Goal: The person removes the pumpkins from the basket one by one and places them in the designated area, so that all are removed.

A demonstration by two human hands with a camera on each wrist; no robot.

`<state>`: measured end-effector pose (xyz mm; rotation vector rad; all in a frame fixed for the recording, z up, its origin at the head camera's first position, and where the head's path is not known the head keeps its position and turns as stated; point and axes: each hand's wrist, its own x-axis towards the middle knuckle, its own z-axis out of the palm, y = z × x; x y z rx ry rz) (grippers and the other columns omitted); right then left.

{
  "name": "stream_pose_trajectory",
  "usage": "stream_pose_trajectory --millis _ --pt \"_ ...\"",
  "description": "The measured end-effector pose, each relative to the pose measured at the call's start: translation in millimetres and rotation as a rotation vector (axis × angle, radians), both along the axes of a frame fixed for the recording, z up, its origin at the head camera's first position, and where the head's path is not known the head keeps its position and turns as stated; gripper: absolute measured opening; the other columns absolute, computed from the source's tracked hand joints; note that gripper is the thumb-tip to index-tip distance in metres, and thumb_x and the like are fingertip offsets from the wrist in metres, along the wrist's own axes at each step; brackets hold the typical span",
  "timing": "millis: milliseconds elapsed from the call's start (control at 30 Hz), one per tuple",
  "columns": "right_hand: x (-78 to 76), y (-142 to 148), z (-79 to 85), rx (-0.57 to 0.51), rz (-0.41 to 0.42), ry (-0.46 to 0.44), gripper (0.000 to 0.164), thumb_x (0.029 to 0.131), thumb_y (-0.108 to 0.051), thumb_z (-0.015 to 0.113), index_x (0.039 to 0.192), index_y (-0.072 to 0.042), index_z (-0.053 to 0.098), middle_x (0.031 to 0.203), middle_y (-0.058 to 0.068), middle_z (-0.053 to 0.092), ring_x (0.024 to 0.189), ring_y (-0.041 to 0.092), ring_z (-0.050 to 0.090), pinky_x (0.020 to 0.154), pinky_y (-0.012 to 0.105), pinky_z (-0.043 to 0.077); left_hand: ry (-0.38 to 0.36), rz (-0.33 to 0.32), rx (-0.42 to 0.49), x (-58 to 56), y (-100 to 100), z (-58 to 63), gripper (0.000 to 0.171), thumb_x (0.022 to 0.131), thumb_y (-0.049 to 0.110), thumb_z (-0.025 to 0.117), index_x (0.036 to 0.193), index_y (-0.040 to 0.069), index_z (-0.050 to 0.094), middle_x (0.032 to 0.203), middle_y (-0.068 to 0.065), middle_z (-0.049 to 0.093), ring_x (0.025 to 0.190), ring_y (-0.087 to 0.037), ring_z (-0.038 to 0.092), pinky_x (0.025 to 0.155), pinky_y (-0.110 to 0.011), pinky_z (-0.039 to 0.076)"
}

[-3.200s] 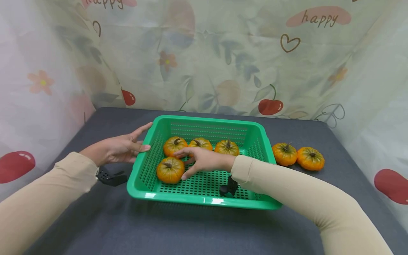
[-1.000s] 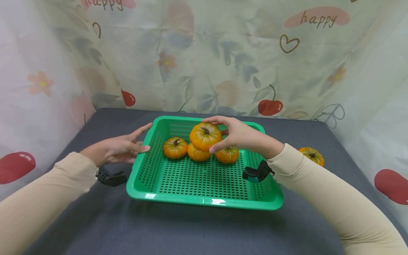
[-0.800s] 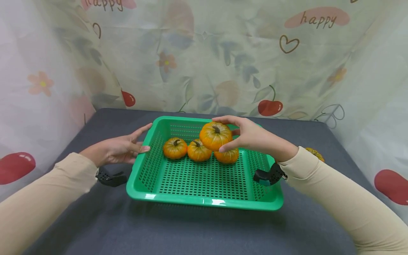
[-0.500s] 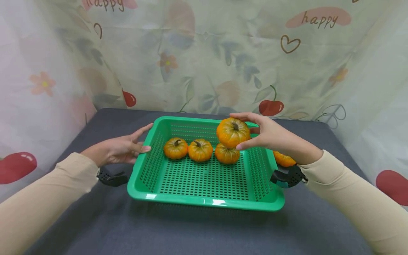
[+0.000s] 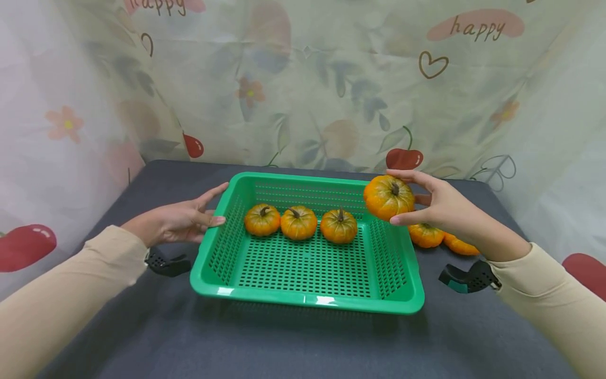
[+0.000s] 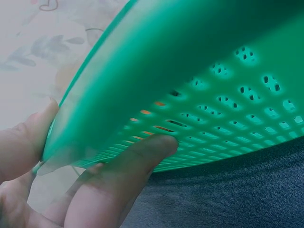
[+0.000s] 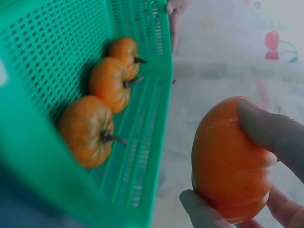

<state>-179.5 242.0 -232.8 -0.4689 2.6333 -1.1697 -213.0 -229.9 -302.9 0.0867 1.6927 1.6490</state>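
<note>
My right hand point(image 5: 442, 210) grips a small orange pumpkin point(image 5: 389, 197) by its sides, thumb in front and fingers behind, above the right rim of a green plastic basket point(image 5: 303, 300). In the right wrist view the held pumpkin point(image 7: 232, 161) is off to the side of the basket wall. My left hand point(image 5: 177, 221) holds the basket's left rim. The left wrist view has the thumb at the rim and fingers point(image 6: 109, 185) against the perforated wall point(image 6: 228, 114) from outside. Three pumpkins point(image 5: 299, 223) sit in a row along the basket's back.
Two more pumpkins, one nearer the basket point(image 5: 425, 236) and one partly behind my right wrist point(image 5: 459, 246), lie on the dark grey table point(image 5: 284, 342) right of the basket. A printed curtain point(image 5: 303, 105) encloses the table at the back and sides.
My right hand took hold of the front-left pumpkin in the basket, lifted it and carried it right, past the other three. The left hand and basket have stayed put.
</note>
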Motion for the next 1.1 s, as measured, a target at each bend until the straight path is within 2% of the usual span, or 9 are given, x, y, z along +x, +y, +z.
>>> stream_pose_trajectory --millis 200,333,400,467,633,700,767,867,1100 --pt "5.2 26.0 -4.6 0.012 -0.105 -0.004 0.083 0.082 -0.034 0.078 0.151 -0.033 0.031 0.161 0.004 0.018 0.136 0.049 0.035 0.102 0.061 0.04 0.01 -0.016 0.004 0.2 -0.7 0.2 0.098 0.098 0.007 0.056 0.149 0.048 -0.018 0.161 -0.021 -0.001 0.113 -0.031 0.063 0.094 -0.054 0.051" --pt "6.3 45.2 -8.9 0.003 -0.153 0.022 0.081 0.084 -0.028 0.078 0.151 -0.03 0.032 0.159 0.007 0.021 0.138 0.046 0.031 0.107 0.062 0.034 0.013 -0.022 0.005 1.0 -0.7 1.0 0.098 0.098 0.008 0.055 0.148 0.049 -0.018 0.161 -0.022 0.0 0.113 -0.031 0.062 0.094 -0.053 0.051" --pt "7.4 55.2 -11.5 0.018 -0.177 0.041 0.08 0.084 -0.027 0.077 0.15 -0.032 0.032 0.157 0.007 0.025 0.138 0.042 0.032 0.107 0.056 0.037 0.013 -0.022 0.007 1.0 -0.5 1.1 0.097 0.098 0.009 0.055 0.148 0.05 -0.018 0.161 -0.022 0.0 0.114 -0.031 0.062 0.094 -0.053 0.051" --pt "8.7 65.2 -15.3 0.022 -0.195 0.057 0.078 0.086 -0.026 0.076 0.15 -0.035 0.032 0.155 0.007 0.027 0.137 0.039 0.034 0.105 0.037 0.045 0.015 -0.02 0.006 1.0 -0.2 1.1 0.097 0.098 0.009 0.055 0.148 0.05 -0.017 0.161 -0.021 0.0 0.114 -0.031 0.062 0.094 -0.053 0.052" --pt "11.3 88.4 -25.1 0.024 -0.239 0.04 0.079 0.089 -0.026 0.072 0.152 -0.038 0.027 0.159 0.009 0.017 0.139 0.04 0.03 0.095 0.021 0.05 0.015 -0.014 0.0 1.4 -0.3 1.4 0.097 0.099 0.008 0.055 0.148 0.05 -0.017 0.161 -0.021 0.001 0.112 -0.031 0.063 0.093 -0.052 0.052" --pt "11.6 96.7 -29.1 0.016 -0.249 0.027 0.08 0.09 -0.026 0.071 0.152 -0.039 0.024 0.162 0.009 0.009 0.139 0.045 0.028 0.091 0.022 0.053 0.015 -0.014 -0.001 1.5 -0.7 1.5 0.097 0.098 0.008 0.055 0.149 0.049 -0.017 0.161 -0.021 0.001 0.112 -0.031 0.063 0.094 -0.053 0.052" --pt "11.4 104.9 -33.8 0.005 -0.253 0.022 0.08 0.091 -0.025 0.07 0.153 -0.04 0.022 0.163 0.01 0.004 0.136 0.052 0.029 0.079 0.011 0.05 0.012 -0.012 0.001 1.6 -1.0 1.2 0.097 0.098 0.008 0.055 0.149 0.049 -0.017 0.161 -0.021 0.001 0.112 -0.031 0.063 0.094 -0.053 0.052" --pt "11.4 115.6 -41.4 0.001 -0.272 0.029 0.081 0.092 -0.025 0.069 0.153 -0.041 0.019 0.162 0.013 0.002 0.132 0.057 0.03 0.072 0.009 0.046 0.005 -0.01 0.004 1.4 -1.0 0.6 0.097 0.098 0.008 0.055 0.149 0.05 -0.016 0.161 -0.021 0.001 0.113 -0.031 0.063 0.094 -0.053 0.051" --pt "13.9 135.0 -61.4 0.012 -0.392 0.103 0.084 0.089 -0.029 0.071 0.153 -0.042 0.019 0.161 0.014 0.004 0.123 0.049 0.038 0.067 0.005 0.043 0.001 -0.004 0.0 0.5 -0.6 -0.5 0.098 0.098 0.008 0.056 0.149 0.05 -0.015 0.162 -0.02 0.0 0.115 -0.033 0.061 0.095 -0.054 0.05"
